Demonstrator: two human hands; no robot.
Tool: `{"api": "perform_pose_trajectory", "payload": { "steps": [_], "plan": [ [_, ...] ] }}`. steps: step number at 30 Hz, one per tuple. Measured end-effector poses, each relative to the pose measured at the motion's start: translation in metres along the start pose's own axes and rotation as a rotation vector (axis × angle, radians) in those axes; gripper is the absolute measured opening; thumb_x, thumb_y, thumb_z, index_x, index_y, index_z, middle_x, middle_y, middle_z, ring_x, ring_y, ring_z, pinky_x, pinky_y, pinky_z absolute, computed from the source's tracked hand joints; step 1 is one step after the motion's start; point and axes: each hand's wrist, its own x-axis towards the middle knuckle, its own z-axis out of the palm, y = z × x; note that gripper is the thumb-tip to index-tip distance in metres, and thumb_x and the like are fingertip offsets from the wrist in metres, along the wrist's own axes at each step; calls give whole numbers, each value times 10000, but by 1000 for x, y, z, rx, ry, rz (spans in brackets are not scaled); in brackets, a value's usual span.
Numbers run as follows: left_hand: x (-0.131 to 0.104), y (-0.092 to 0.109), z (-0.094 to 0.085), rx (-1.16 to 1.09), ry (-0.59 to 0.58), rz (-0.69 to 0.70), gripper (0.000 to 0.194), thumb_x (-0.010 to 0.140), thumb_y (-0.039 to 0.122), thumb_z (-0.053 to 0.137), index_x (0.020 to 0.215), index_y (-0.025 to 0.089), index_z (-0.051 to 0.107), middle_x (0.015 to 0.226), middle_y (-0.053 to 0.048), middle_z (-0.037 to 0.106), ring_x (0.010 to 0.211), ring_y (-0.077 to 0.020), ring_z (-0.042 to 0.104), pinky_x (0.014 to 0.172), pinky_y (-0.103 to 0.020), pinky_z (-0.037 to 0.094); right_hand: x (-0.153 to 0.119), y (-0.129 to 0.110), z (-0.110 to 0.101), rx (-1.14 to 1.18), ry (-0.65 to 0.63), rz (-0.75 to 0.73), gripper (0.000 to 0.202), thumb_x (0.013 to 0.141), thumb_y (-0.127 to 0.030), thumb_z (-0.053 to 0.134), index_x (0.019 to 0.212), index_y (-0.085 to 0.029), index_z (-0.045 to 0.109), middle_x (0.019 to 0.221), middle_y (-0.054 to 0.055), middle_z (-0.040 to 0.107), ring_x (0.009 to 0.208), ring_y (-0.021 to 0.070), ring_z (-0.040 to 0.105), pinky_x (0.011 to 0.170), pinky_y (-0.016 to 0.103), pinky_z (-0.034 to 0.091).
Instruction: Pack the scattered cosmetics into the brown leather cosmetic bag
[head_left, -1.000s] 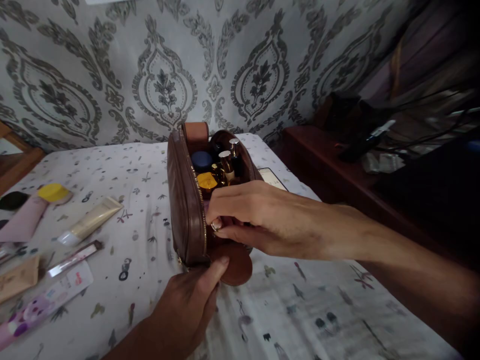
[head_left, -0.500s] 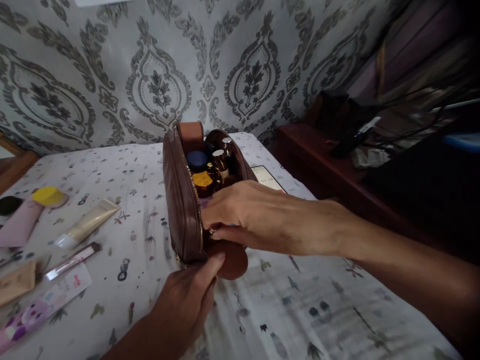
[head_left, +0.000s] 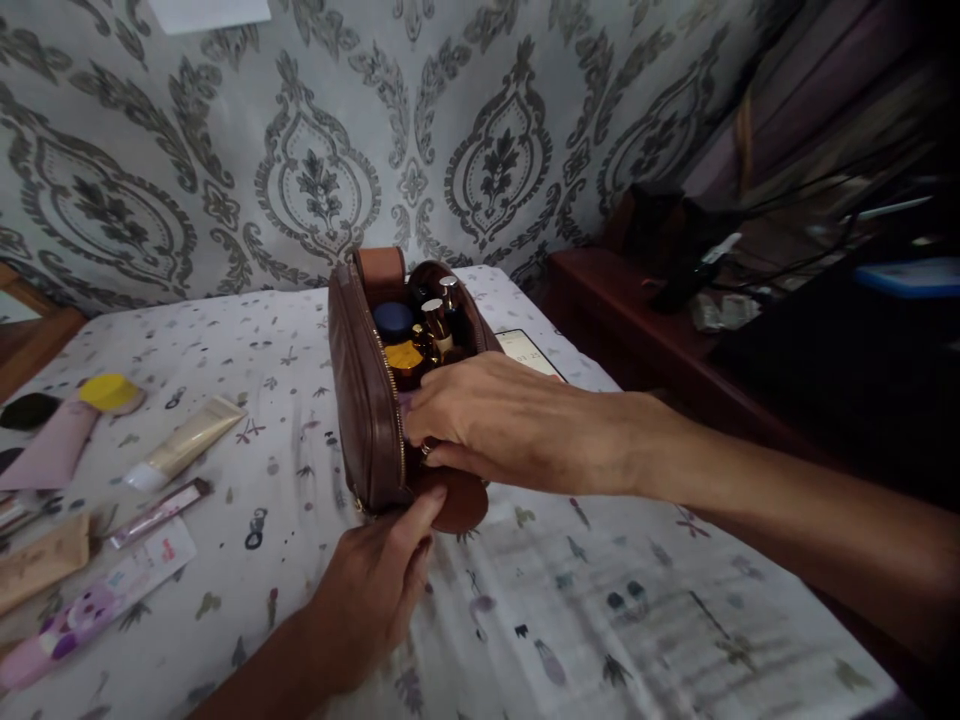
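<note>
– Only slight shifts are seen since the earlier frame: the round flap point(head_left: 463, 508) and the left hand point(head_left: 367, 585) seem to be brought a little upward against the bag point(head_left: 358, 385).

– Where is the bag placed, and how is it held?

– It is stood upright on the printed sheet point(head_left: 540, 570), with the phone point(head_left: 525, 352) laid just beside its right wall and a cream tube point(head_left: 184, 445) left lying apart on its other side. The flap is pressed from above by the left thumb; whether it is also pinched from beneath cannot be told. The right hand point(head_left: 495, 410) is lowered into the mouth, its fingers bent and their tips hidden. Something shiny point(head_left: 427, 448) is glimpsed beside its thumb, but whether that is gripped cannot be told.

– How is such a reach best done?

– The flap is best kept drawn back, so that the bag is steadied. The knuckles are best kept clear of the zip point(head_left: 394, 400), and the silver-capped bottles point(head_left: 433, 315) and yellow jar point(head_left: 403, 357) should not be knocked.

– Which way is the bag pointed?

– Its long axis is aimed away from the person, toward the patterned wall point(head_left: 409, 120); its unzipped mouth is turned upward.
</note>
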Motion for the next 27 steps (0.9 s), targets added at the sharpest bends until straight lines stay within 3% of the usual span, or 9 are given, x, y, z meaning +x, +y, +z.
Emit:
{"api": "perform_pose_trajectory", "payload": {
  "steps": [4, 7, 14, 21, 27],
  "plan": [
    [0, 1, -1, -40, -10, -8, 570, 1009, 173, 368, 1542, 210, 166, 859, -27, 726, 679, -137, 698, 650, -247, 595, -10, -1, -2, -48, 63, -39, 76, 882, -140, 648, 839, -158, 708, 906, 61, 653, 909, 205, 575, 743, 318, 431],
    [1, 4, -5, -72, -20, -42, 606, 1000, 150, 382, 1549, 246, 141, 886, -20, 724, 722, -136, 700, 687, -255, 595, -20, 4, -2, -23, 178, -86, 122, 939, -178, 591, 956, -171, 711, 1006, 69, 643, 988, 207, 556, 826, 344, 444],
    [-3, 7, -2, -229, -34, -130, 669, 995, 160, 389, 1562, 203, 37, 770, 12, 665, 602, -122, 630, 616, -244, 564, -34, 9, 2, 35, 337, -72, 259, 1013, -204, 473, 891, -158, 696, 905, 58, 650, 909, 180, 567, 798, 317, 429],
    [-4, 11, 1, -287, 28, -111, 616, 1018, 194, 344, 1548, 202, 29, 785, -3, 647, 628, -131, 630, 606, -241, 549, -46, 1, 9, 48, 453, 39, 219, 989, -175, 497, 977, -178, 716, 1029, 79, 684, 966, 196, 609, 827, 321, 465],
    [-5, 6, 0, -281, 64, -104, 506, 1015, 200, 352, 1482, 222, 159, 871, -24, 658, 706, -135, 649, 663, -262, 548, -57, -13, 27, 196, 737, 93, 190, 969, -253, 551, 894, -174, 707, 868, 68, 698, 816, 185, 623, 763, 318, 477]
  ]
}}
